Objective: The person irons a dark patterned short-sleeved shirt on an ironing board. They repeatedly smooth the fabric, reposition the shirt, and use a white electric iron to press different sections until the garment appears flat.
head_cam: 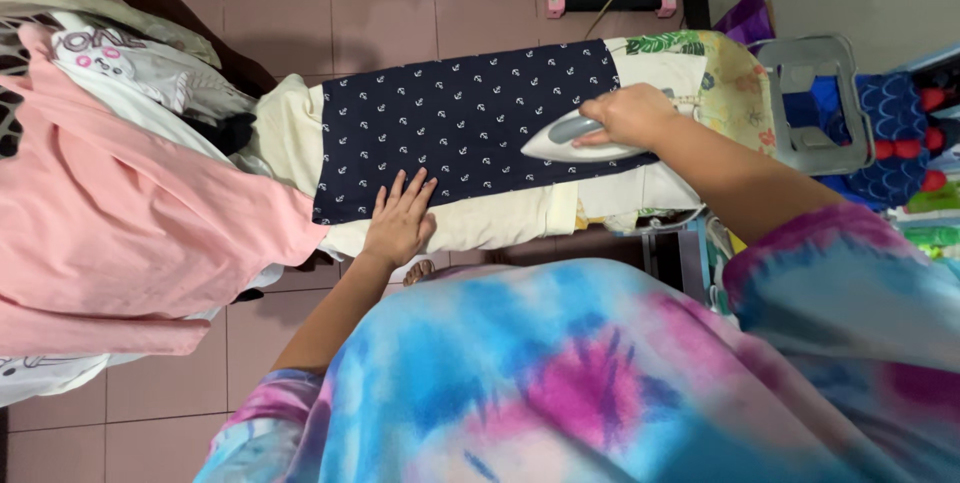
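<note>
Navy anchor-print cloth (460,128) lies flat across the ironing board (720,83). The right hand (628,115) has its fingers wrapped round the handle of the steam iron (572,141), which sits on the cloth's right end. The left hand (400,221) presses the near hem, fingers spread flat — right in the iron's lane if it slides that way, so a burn looks possible. The cord's mostly hidden, I think; it could snag. The pink garment (130,213) heaped at the left might slip off.

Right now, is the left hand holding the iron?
No, the left hand lies flat on the navy cloth; the right hand grips the iron.
</note>
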